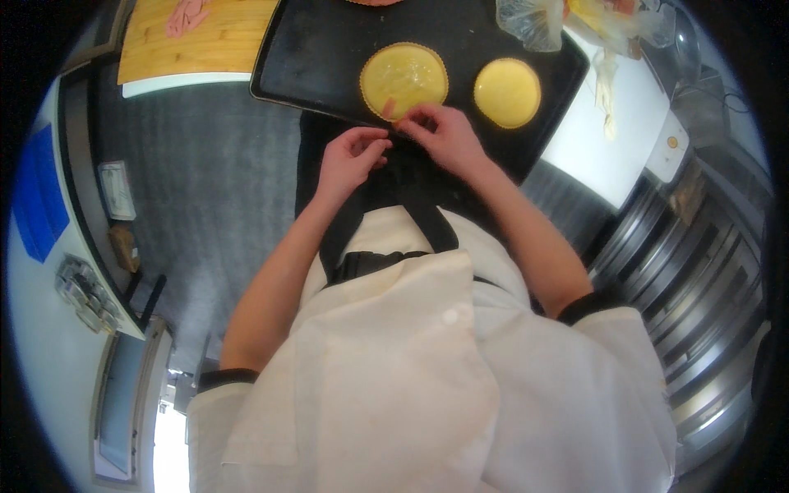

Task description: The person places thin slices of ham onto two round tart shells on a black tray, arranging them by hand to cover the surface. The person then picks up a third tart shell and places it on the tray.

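On the black baking tray (320,49) sits a round tart (411,70) with a crimped rim and a shiny pale-yellow filling. A small pink strip, like sliced ham (389,108), lies on that tart by its near edge. My right hand (448,140) is pinched at the tart's near rim; whatever its fingertips hold is too small to name. Just left of it, at the tray's front edge, my left hand (352,160) has thumb and fingers closed together, and their content is hidden. A smaller smooth yellow tart (508,93) stands to the right.
A wooden cutting board (222,45) at the far left bears pink ham slices (187,16). Part of another tart (374,2) shows at the top edge. Crumpled plastic bags (530,23) lie over the tray's far right corner, beside a white surface (588,152).
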The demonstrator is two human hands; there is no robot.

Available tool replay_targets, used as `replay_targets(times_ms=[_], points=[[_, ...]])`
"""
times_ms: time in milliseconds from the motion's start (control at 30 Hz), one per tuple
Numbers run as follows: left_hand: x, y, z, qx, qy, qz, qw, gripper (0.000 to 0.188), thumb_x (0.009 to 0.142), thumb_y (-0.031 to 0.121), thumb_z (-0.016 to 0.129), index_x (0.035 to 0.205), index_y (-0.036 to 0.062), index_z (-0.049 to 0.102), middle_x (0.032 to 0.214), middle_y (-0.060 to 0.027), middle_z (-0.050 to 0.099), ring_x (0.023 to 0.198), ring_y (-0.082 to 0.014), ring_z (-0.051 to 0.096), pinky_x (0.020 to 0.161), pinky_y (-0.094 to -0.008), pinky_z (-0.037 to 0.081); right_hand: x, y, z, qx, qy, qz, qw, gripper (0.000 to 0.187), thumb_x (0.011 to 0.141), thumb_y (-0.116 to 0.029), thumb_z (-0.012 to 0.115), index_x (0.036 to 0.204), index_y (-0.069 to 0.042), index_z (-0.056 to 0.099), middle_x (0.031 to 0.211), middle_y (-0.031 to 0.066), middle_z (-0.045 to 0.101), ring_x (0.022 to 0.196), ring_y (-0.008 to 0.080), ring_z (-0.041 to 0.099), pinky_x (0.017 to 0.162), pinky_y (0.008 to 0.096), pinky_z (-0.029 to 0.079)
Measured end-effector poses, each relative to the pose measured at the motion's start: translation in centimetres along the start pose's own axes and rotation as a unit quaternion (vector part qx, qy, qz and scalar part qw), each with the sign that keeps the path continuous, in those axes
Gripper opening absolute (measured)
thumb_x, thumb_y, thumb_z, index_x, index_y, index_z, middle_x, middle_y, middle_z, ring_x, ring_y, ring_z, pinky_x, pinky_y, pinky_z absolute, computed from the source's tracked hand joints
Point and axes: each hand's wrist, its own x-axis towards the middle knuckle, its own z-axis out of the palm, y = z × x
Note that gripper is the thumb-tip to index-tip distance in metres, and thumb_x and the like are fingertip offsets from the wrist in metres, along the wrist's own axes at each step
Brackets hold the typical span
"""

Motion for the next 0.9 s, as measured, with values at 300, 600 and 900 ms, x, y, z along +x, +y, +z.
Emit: replay_targets(times_ms=[300, 600, 900], points=[[-0.2, -1.5, -1.4, -0.044, 0.018, -0.054, 0.997, 0.027, 0.104, 0.013, 0.062, 0.128, 0.0011, 0.062, 0.117, -0.0117, 0.074, 0.091, -0.0177, 0.073, 0.082, -0.0329, 0.062, 2.6, 2.0, 0.5, -0.08, 0.005, -0.027, 0.996, 0.026, 0.094, -0.034, 0.071, 0.106, -0.011, 0.076, 0.095, 0.0128, 0.075, 0.089, 0.0302, 0.073, 0.076, 0.041, 0.058], [-0.3, -1.9, -1.7, -0.068, 0.02, -0.059, 0.996, 0.027, 0.104, 0.014, 0.062, 0.128, 0.0017, 0.062, 0.117, -0.0112, 0.073, 0.09, -0.0175, 0.072, 0.082, -0.0331, 0.062, 2.3, 1.7, 1.7, -0.14, 0.063, 0.001, 0.988, 0.026, 0.093, -0.038, 0.071, 0.101, -0.014, 0.075, 0.094, 0.0084, 0.076, 0.088, 0.0291, 0.074, 0.074, 0.0424, 0.058], [-0.2, -1.2, -1.2, -0.105, 0.029, -0.087, 0.99, 0.03, 0.105, 0.017, 0.059, 0.131, 0.0019, 0.059, 0.121, -0.0131, 0.072, 0.094, -0.0226, 0.072, 0.085, -0.0368, 0.061, 1.5, -0.5, 1.7, -0.185, 0.132, 0.104, 0.968, 0.03, 0.09, -0.035, 0.075, 0.1, -0.008, 0.063, 0.079, 0.0116, 0.07, 0.078, 0.0303, 0.072, 0.068, 0.0409, 0.055]])
